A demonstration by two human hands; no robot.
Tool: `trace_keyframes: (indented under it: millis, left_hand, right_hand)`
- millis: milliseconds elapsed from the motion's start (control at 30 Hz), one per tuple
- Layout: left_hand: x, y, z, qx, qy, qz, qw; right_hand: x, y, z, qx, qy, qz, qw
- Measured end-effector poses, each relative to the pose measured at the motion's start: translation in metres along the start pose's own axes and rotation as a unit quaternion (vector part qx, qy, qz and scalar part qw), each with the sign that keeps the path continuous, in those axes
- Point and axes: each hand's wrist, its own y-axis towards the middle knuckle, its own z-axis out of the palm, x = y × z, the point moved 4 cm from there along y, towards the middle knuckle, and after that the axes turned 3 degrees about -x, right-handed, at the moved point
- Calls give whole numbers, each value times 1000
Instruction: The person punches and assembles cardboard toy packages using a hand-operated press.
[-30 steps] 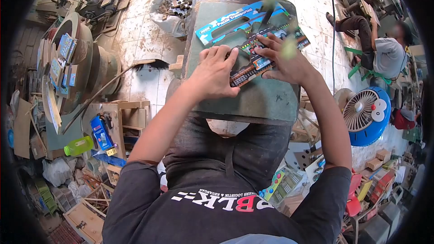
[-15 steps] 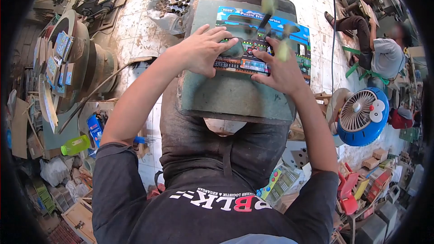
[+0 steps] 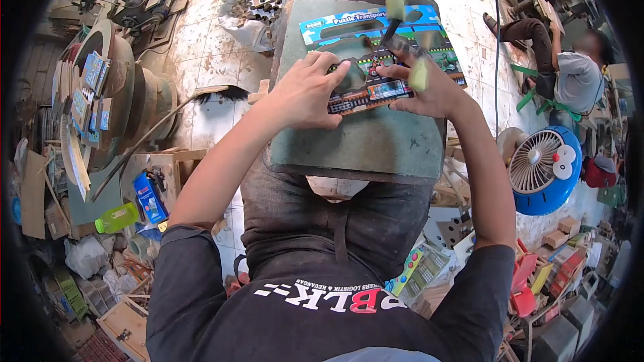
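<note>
A printed wooden puzzle board (image 3: pixel 349 25) marked "Puzzle Transport…" lies tilted on a worn green machine table (image 3: pixel 355 151), with vehicle-shaped openings along its upper part. My left hand (image 3: pixel 312 90) grips the board's left side, fingers bent over it and thumb low at the near edge. On the right part my right hand (image 3: pixel 436 87) presses and holds the board, forefinger and thumb around the printed train picture. A blurred machine arm with a greenish tip (image 3: pixel 418 75) hangs from above, overlapping my right hand and hiding some of its fingers.
Beyond the table's left edge stands a white sack (image 3: pixel 251 23) of cut pieces. Stacked printed pieces (image 3: pixel 94 70) rest on a round stand at left. A blue fan (image 3: pixel 547 171) is at right, with a seated person (image 3: pixel 573 80) behind it.
The puzzle board has turned counter-clockwise and shifted left on the table. My left hand's spread fingers have drawn together and bent; my right hand has moved slightly right with the turn.
</note>
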Motion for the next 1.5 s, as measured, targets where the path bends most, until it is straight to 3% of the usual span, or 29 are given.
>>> trace_keyframes:
  millis: [233, 333, 633, 1500]
  left_hand:
    - [16, 5, 0, 10, -17, 36, 999]
    - [16, 6, 0, 16, -16, 37, 999]
    - [5, -3, 10, -40, -21, -3, 999]
    - [-5, -5, 13, -55, -36, -56, 996]
  right_hand:
    - [13, -5, -1, 8, -19, 55, 998]
    - [12, -7, -1, -26, -13, 18, 999]
    - [1, 0, 0, 56, 27, 15, 998]
    - [1, -1, 4, 73, 1, 25, 997]
